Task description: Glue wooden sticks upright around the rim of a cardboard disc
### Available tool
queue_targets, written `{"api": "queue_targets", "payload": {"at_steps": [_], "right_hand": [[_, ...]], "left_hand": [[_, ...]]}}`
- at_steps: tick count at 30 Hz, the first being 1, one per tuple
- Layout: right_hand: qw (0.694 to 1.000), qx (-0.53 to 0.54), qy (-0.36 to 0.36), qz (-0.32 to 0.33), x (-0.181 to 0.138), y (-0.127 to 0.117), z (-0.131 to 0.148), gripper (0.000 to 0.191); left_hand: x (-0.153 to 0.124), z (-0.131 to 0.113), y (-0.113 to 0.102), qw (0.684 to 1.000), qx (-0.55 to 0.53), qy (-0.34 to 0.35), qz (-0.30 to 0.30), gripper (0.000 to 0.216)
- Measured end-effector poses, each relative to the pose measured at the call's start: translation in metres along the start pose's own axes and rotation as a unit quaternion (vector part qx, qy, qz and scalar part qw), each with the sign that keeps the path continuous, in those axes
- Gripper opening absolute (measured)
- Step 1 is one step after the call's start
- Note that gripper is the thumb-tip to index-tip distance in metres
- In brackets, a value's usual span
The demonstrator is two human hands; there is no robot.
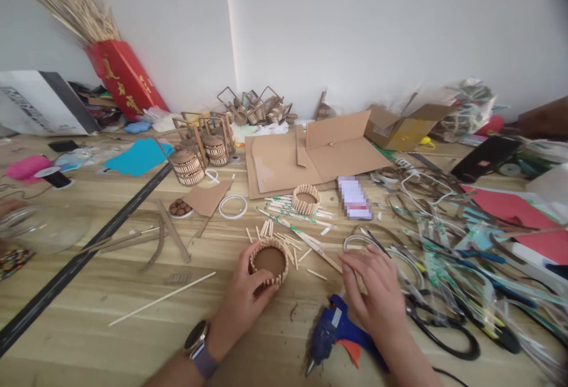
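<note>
My left hand [248, 295] is wrapped round a small round basket [268, 261] with a brown base and a wall of short upright wooden sticks. It rests near the table's middle. To the right, my right hand [373, 289] hovers with its fingers drawn together; anything between the fingertips is too small to make out. Below that hand lies a blue hot glue gun [326, 334], nozzle toward me. Short cut sticks [290, 245] are scattered just behind the basket. A second stick-walled ring [306, 199] stands farther back on paper-wrapped sticks [284, 215].
A phone [355, 197] and cardboard sheets [284, 165] lie behind. Finished miniature baskets [187, 165] stand back left. Scissors [444, 322] and tangled strips crowd the right side. One long thin stick [162, 298] lies left. Another person's hand [11, 206] is beside a clear jar [44, 227].
</note>
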State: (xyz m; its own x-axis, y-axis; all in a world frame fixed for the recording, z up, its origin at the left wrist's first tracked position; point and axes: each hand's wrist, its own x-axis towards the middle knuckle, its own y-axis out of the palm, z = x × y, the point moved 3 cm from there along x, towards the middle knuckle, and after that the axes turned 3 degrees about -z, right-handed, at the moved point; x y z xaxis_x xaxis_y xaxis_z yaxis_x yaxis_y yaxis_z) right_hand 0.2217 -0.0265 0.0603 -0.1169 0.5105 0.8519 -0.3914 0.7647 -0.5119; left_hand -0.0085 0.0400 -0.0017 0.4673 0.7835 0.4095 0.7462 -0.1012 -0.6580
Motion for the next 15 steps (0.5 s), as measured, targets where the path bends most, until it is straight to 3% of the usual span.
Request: {"api": "queue_targets", "payload": {"at_steps": [4, 15], "right_hand": [[0.999, -0.021, -0.026, 0.019, -0.011, 0.0, 0.001, 0.012], [1.0, -0.024, 0.001, 0.02, -0.014, 0.002, -0.002, 0.013]], "left_hand": [[-0.002, -0.001, -0.001, 1.0, 0.01, -0.015, -0.017, 0.009], [0.001, 0.0, 0.005, 0.999, 0.044, -0.007, -0.019, 0.017]]}}
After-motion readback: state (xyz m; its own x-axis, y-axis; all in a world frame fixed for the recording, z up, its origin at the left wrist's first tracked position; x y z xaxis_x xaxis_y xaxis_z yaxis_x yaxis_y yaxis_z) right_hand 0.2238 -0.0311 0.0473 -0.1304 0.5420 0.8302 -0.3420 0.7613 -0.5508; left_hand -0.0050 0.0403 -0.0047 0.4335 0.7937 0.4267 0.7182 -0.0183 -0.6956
